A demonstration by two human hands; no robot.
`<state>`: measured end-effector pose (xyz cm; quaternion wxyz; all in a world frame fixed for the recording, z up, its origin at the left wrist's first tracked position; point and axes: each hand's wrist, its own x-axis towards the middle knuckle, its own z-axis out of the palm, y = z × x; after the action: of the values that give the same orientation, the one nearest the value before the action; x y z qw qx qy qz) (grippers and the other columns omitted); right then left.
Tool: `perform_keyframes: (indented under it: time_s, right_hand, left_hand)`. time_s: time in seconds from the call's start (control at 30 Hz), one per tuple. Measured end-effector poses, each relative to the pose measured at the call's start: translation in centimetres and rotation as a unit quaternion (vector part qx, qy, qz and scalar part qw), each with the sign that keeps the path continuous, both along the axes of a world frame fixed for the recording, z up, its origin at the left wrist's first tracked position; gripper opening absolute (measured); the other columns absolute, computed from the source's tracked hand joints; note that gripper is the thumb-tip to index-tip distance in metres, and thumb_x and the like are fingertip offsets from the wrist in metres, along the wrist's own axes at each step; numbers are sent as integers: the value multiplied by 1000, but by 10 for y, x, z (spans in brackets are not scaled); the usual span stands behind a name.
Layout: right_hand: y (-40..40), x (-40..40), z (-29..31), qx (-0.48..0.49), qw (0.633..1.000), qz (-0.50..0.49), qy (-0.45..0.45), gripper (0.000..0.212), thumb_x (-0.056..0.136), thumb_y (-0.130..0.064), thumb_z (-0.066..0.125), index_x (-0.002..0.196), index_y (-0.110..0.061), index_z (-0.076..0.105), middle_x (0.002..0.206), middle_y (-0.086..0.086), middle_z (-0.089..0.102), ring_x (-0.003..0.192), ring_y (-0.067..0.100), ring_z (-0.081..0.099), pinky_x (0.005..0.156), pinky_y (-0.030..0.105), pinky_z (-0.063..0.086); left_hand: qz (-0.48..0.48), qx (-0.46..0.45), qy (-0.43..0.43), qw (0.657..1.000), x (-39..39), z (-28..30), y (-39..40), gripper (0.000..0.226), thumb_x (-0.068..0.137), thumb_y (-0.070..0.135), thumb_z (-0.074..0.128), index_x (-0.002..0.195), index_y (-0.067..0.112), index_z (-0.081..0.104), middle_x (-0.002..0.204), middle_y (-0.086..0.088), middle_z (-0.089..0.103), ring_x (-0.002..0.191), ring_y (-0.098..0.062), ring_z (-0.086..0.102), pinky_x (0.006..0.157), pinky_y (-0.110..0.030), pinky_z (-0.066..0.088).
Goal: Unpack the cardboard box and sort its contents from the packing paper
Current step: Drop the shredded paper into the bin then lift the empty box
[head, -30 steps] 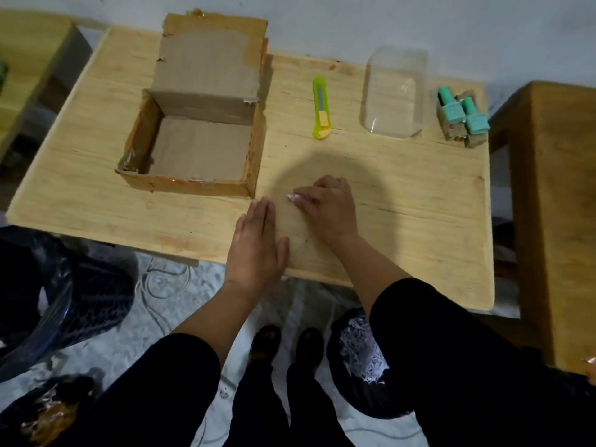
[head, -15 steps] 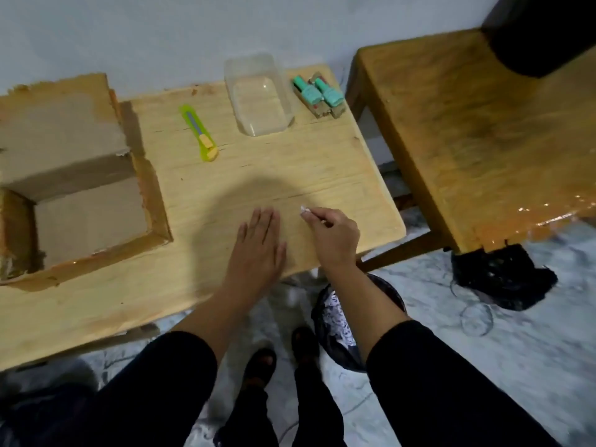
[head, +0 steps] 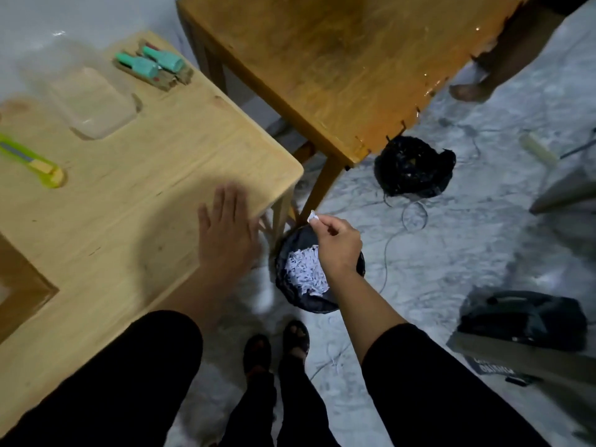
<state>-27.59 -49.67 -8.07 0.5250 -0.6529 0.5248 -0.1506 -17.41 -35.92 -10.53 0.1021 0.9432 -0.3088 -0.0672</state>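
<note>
My right hand (head: 337, 245) is off the table edge, above the black bin (head: 292, 253) on the floor. Thumb and forefinger pinch 1 small white paper scrap (head: 312, 217); it sticks up past the fingertips, long axis roughly upright, free end pointing up and away from me. Other fingers curled in. Bin already holds a heap of shredded white paper (head: 306, 274), directly under my wrist.

My left hand (head: 227, 232) lies flat near the right corner of the light wooden table (head: 135, 195), palm down, fingers together and extended, pointing away from me. Slightly blurred.

On the table: cardboard box (head: 22, 285), only 1 corner in view at far left. Yellow-green utility knife (head: 32, 162), long axis diagonal, tip end toward me and right. Clear plastic container (head: 92, 103) beyond it. 2 teal-capped bottles (head: 150, 67) at the far corner, side by side, lying diagonal.
</note>
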Motion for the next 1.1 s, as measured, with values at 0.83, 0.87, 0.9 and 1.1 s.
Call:
perform_keyframes:
  time_s: [0.83,0.87,0.9,1.1]
  right_hand:
    - [-21,40,81,-341,774,481,230,57,100,-30,27,148,-5,8,158,10,10,147,23,2,119,36,5]
    - [-17,49,91,-354,767,488,219,57,100,-29,27,148,-4,7,158,11,10,147,23,3,119,36,6]
    - [-12,59,101,-364,761,495,208,57,100,-28,28,148,-4,8,157,11,11,147,23,3,119,36,7]
    - [36,107,148,-410,728,532,137,59,99,-34,33,148,-8,11,156,11,14,145,22,11,118,35,11]
  left_hand:
    - [51,18,-16,998,13,63,2,48,86,18,55,126,-8,47,122,-29,56,116,-42,53,89,-49,48]
    - [58,32,-28,997,17,71,6,47,87,20,50,125,-7,48,118,-28,58,113,-39,55,86,-45,50]
    - [68,45,-36,996,22,79,11,47,88,23,44,124,-7,49,115,-27,60,109,-38,58,84,-42,50]
    - [185,-5,-70,980,44,129,62,53,95,26,35,138,-4,30,134,-26,43,127,-37,39,103,-45,34]
